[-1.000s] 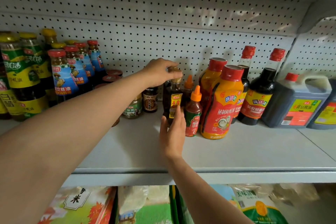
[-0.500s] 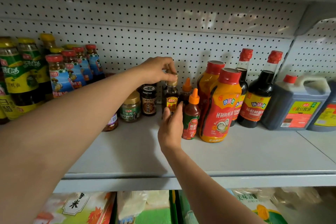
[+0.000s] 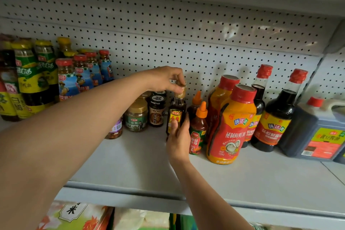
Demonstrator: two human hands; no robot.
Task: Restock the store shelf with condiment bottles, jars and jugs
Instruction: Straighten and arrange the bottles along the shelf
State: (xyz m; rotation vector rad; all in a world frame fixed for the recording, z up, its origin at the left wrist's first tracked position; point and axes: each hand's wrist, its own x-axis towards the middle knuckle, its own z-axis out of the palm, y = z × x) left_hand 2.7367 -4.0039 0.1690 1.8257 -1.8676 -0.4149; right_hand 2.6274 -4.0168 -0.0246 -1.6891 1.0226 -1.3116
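A small dark sesame-oil bottle (image 3: 177, 112) with a gold cap and yellow label stands on the grey shelf (image 3: 130, 164), mid-row. My left hand (image 3: 164, 78) reaches across from the left and pinches its gold cap from above. My right hand (image 3: 178, 140) comes up from below and holds the bottle's lower body, thumb on the label. Two small orange-capped sauce bottles (image 3: 198, 127) stand right beside it. To its left are a gold-lidded jar (image 3: 137, 117) and a black-lidded jar (image 3: 156, 113).
Large orange oyster-sauce bottles (image 3: 231, 127), dark soy bottles (image 3: 276, 115) and a dark jug (image 3: 317, 132) fill the right. Green- and blue-labelled bottles (image 3: 67, 78) crowd the left. A pegboard (image 3: 168, 39) backs the shelf. Packaged goods (image 3: 74, 216) lie below.
The view shifted and drew a little closer. Both hands stay on the small bottle; my right hand has slid up onto its label while the left keeps the cap.
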